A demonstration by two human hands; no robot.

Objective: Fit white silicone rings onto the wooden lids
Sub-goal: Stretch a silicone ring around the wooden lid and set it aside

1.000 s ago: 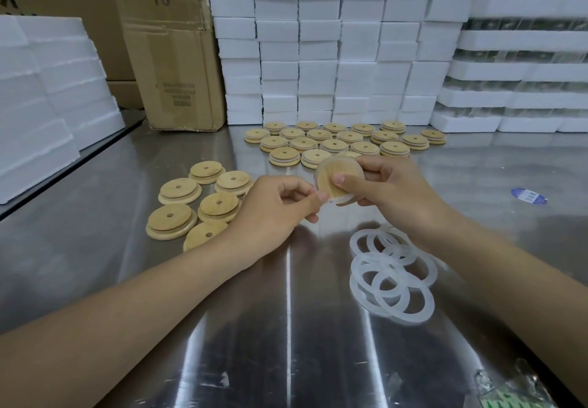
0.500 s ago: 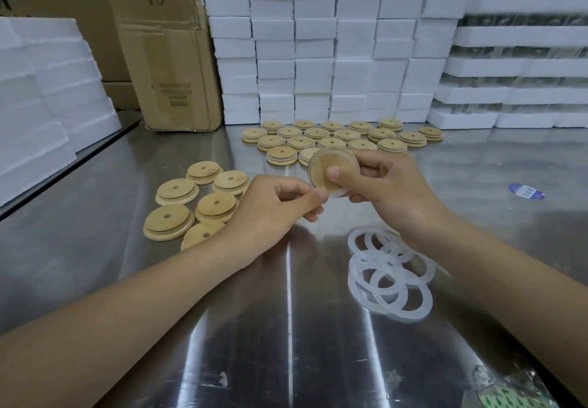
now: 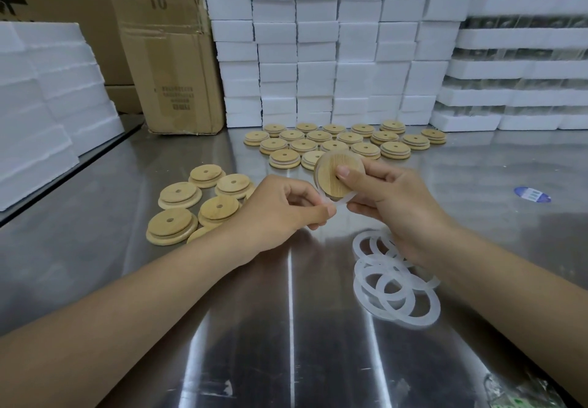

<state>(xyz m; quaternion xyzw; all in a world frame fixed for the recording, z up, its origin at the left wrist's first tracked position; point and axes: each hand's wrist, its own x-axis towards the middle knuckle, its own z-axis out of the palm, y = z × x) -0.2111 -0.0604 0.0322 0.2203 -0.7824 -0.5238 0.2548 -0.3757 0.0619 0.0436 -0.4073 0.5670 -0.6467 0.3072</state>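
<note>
My right hand (image 3: 397, 210) holds a round wooden lid (image 3: 331, 173) above the steel table, its thumb pressed on the lid's face. A white silicone ring (image 3: 345, 198) hangs partly round the lid's lower edge. My left hand (image 3: 283, 210) pinches that ring at its lower left. A loose pile of white silicone rings (image 3: 397, 286) lies on the table below my right wrist. Several bare wooden lids (image 3: 178, 196) lie to the left of my left hand. Several more lids (image 3: 343, 142) sit in rows farther back.
The steel table (image 3: 286, 328) runs to a wall of stacked white foam blocks (image 3: 318, 41). A cardboard box (image 3: 168, 57) stands at the back left, foam slabs (image 3: 38, 95) at the left. A blue sticker (image 3: 532, 194) lies right; a plastic bag (image 3: 521, 391) lies near right.
My right hand has tilted the lid so its face turns more toward me, thumb now on it. My left hand has pulled the ring down off the lid's lower edge.
</note>
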